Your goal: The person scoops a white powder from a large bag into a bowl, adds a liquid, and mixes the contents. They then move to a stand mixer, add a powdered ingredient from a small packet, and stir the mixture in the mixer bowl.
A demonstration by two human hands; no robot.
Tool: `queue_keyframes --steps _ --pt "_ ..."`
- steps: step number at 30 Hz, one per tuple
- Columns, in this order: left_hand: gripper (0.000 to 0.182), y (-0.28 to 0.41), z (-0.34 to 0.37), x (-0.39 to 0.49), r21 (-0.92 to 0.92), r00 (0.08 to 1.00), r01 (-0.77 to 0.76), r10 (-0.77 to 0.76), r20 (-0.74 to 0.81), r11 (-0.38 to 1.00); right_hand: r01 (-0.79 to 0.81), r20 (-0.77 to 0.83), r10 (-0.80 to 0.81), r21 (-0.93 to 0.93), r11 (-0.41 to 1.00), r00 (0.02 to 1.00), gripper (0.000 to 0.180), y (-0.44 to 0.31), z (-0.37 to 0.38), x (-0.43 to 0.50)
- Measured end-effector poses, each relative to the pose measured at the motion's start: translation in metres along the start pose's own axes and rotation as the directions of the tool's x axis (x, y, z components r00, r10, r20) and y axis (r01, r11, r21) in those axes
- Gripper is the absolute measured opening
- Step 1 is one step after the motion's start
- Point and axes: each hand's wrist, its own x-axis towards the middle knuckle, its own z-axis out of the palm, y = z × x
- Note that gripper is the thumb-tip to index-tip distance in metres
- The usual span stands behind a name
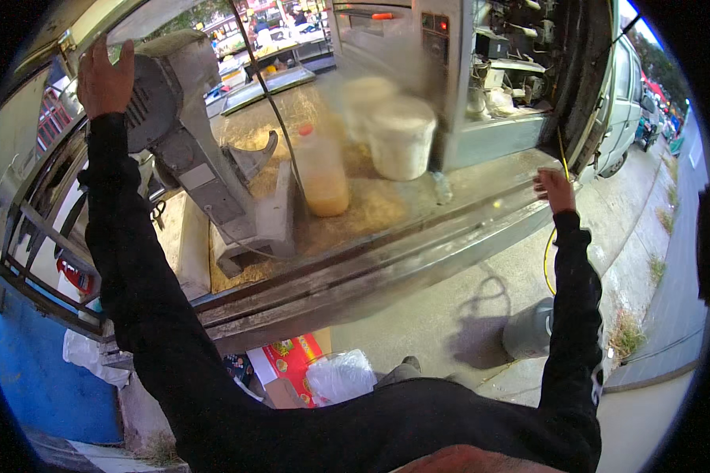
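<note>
My left hand (104, 80) is raised beside the head of a grey stand mixer (177, 88), with the thumb apart from the fingers. Whether its palm touches the housing is hard to tell. Out at the right end of the metal ledge (438, 248), my right hand (556, 188) hovers close to a yellow cable (562, 142). Its fingers are loosely bent, and nothing shows in them. On the worn vehicle floor (367, 201), a plastic jug (324, 177) with a red cap and some yellowish liquid stands right of the mixer. Behind it is a white bucket (402, 142).
Below the ledge lie a red printed carton (293, 363) and clear plastic wrapping (340, 378). A grey gas cylinder (526, 331) stands on the pavement at right. A dark cord (266, 88) hangs before the jug. A van (621, 106) is parked beyond.
</note>
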Motion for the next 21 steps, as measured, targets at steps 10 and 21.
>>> queue_keyframes --steps 10,21 --pt "0.063 0.0 0.038 -0.002 0.294 0.96 0.044 -0.122 0.252 0.955 0.172 0.023 -0.171 -0.064 0.983 0.985 0.022 -0.098 0.053 0.295" --pt "0.039 0.036 0.013 0.001 0.113 0.989 -0.005 -0.012 0.15 0.994 0.3 -0.145 -0.505 -0.654 0.694 0.851 0.054 -0.07 0.097 0.585"
